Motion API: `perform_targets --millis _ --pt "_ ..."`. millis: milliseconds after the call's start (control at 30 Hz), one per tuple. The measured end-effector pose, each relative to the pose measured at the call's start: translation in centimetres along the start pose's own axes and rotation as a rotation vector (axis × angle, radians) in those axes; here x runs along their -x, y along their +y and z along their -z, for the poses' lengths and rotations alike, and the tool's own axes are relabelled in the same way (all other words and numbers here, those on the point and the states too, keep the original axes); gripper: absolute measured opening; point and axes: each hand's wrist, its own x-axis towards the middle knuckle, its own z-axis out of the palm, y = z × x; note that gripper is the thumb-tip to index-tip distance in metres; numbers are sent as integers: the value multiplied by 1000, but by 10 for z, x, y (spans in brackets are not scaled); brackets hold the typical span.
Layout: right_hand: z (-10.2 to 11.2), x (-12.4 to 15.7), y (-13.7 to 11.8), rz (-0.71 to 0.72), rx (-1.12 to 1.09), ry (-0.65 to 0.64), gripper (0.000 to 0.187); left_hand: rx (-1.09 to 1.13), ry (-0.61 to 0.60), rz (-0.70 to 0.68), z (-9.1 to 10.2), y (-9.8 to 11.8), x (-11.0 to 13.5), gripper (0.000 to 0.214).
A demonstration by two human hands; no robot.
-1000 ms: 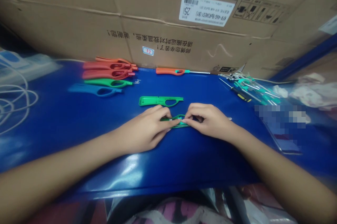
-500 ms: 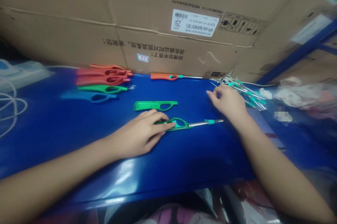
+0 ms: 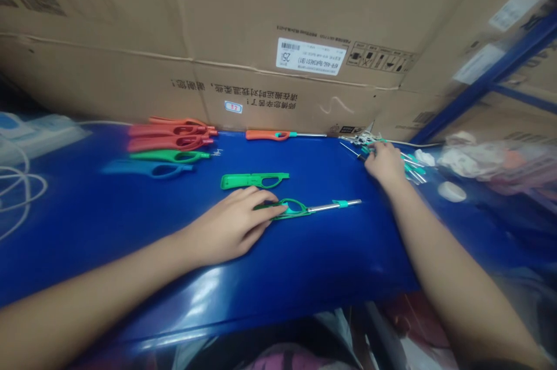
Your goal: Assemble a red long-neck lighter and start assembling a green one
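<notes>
My left hand (image 3: 237, 222) is closed on the green open lighter half (image 3: 296, 214), holding it against the table. A metal tube (image 3: 324, 207) with a turquoise clip sticks out of its right end. The matching green casing half (image 3: 255, 180) lies just beyond, hollow side up. At the far right, my right hand (image 3: 385, 162) has its fingers closed around the dark end of a thin-shafted screwdriver (image 3: 351, 151); most of it is hidden. A pile of metal tubes with turquoise parts (image 3: 413, 168) lies beside and partly under this hand.
Orange, red, green and blue lighter handles (image 3: 172, 142) lie at the back left, with small metal bits (image 3: 216, 152) by them. An orange lighter (image 3: 267, 135) rests along the cardboard box (image 3: 217, 68). White cable (image 3: 26, 178) is at left, a plastic bag (image 3: 478, 155) at right.
My right hand has reached a little farther into the parts pile and closed on the screwdriver. My left hand stays on the green lighter half. The view has tilted slightly upward.
</notes>
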Motion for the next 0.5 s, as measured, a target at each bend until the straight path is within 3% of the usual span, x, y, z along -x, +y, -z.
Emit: perform_targets --millis 300,500 --pt "3 -20 12 -113 36 -52 43 5 22 -14 1 1 1 43" --pt "-6 -40 24 -91 55 -79 42 15 22 -8 0 0 0 42"
